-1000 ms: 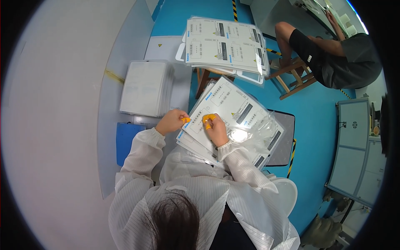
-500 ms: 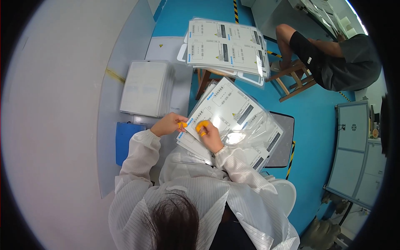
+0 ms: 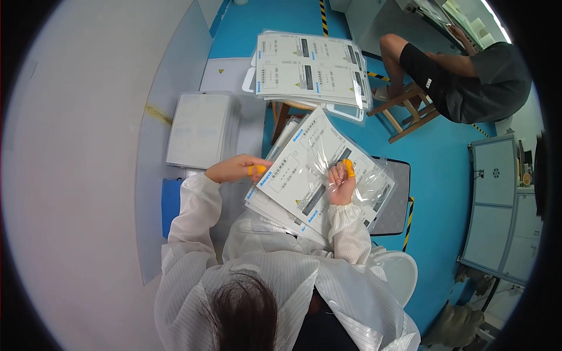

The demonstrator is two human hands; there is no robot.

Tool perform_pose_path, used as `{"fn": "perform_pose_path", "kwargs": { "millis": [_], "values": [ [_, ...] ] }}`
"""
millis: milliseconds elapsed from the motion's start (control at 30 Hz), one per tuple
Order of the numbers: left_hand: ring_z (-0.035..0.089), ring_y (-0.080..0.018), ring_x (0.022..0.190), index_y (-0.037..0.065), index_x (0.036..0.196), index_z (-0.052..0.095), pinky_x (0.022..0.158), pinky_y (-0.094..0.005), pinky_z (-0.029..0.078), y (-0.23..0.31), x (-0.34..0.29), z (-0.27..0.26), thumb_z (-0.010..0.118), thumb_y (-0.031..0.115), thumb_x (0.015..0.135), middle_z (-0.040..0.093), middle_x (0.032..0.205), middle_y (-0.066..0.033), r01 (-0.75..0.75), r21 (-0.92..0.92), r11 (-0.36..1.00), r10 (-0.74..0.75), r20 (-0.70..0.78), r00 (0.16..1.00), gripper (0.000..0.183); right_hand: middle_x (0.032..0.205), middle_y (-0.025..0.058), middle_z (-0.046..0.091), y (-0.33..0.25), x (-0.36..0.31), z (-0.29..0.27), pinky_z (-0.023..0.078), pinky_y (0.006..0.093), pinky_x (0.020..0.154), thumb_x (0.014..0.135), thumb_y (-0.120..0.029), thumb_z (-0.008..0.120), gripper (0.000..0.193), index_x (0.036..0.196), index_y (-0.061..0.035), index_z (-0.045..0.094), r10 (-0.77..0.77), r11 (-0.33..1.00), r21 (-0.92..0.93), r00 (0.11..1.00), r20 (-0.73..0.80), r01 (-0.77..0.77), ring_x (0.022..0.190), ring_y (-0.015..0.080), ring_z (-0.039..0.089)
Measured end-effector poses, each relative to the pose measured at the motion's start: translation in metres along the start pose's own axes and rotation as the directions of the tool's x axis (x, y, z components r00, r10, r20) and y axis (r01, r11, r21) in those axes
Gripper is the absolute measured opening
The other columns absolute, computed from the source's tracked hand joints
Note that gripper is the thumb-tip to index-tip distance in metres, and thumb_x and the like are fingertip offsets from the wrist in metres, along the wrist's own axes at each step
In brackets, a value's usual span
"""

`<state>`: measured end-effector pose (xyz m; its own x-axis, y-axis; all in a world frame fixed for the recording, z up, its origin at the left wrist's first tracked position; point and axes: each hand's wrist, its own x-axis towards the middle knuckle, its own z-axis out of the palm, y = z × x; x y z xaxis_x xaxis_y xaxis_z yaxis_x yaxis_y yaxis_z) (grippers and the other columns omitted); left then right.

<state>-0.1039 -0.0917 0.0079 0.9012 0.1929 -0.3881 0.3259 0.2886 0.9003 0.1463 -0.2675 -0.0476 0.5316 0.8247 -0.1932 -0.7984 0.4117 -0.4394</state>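
A large white printed sheet (image 3: 282,182) lies tilted on top of a few similar sheets over my lap. At its left edge, my left hand (image 3: 237,168) is closed, pinching the border between thumb and fingers. Clear plastic film (image 3: 370,192) is wrinkled and partly lifted across the sheet's right half. My right hand (image 3: 342,183) is closed on this film, its fingers curled above the sheet. Both hands wear orange finger cots, and white striped sleeves cover my arms.
Ahead, a stack of printed sheets (image 3: 310,65) rests on a wooden stool. Left of me stand a pile of white sheets (image 3: 199,130) and a blue box (image 3: 171,205). A seated person (image 3: 468,82) is at the far right. Grey cabinets (image 3: 490,193) line the right side.
My right hand has moved right across the sheet, drawing the clear film with it and uncovering more of the left part. The left hand stays at the edge.
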Motion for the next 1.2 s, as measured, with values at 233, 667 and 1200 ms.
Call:
{"fn": "perform_pose_path", "kwargs": {
  "millis": [233,667,1200],
  "values": [
    [0.059,-0.0158,0.084,0.000,0.114,0.054,0.074,-0.0250,0.046,-0.005,0.053,0.020,0.057,0.007,0.080,0.063,0.096,-0.0114,-0.177,0.305,0.936,0.277,-0.325,0.904,0.034,0.053,-0.0038,0.033,-0.018,-0.007,0.016,0.022,0.0194,0.038,0.088,-0.029,0.047,0.022,0.078,-0.0087,0.050,-0.070,0.988,-0.142,0.996,-0.056,0.061,0.041,0.0051,0.025],
    [0.060,-0.0144,0.079,-0.005,0.109,0.055,0.068,-0.0230,0.048,0.022,0.090,-0.118,0.046,-0.004,0.083,0.062,0.094,-0.0117,-0.408,-0.109,0.906,0.178,-0.778,0.603,0.027,0.047,0.0007,0.032,-0.360,-0.213,-0.132,0.018,0.0228,0.036,0.083,-0.015,0.043,0.019,0.078,-0.0020,0.055,-0.926,0.301,-0.223,0.229,-0.299,0.927,0.036,0.0094,0.025],
    [0.063,-0.0279,0.082,0.003,0.094,0.065,0.073,-0.0326,0.049,0.055,0.212,-0.167,0.062,0.014,0.073,0.065,0.087,-0.0165,0.050,0.356,0.933,0.340,-0.920,0.195,0.024,0.050,0.0001,0.033,-0.322,-0.237,-0.052,0.018,0.0213,0.033,0.089,-0.020,0.043,0.024,0.094,0.0003,0.054,-0.942,0.320,-0.279,0.336,0.011,0.906,0.036,0.0078,0.021]
  ]
}}
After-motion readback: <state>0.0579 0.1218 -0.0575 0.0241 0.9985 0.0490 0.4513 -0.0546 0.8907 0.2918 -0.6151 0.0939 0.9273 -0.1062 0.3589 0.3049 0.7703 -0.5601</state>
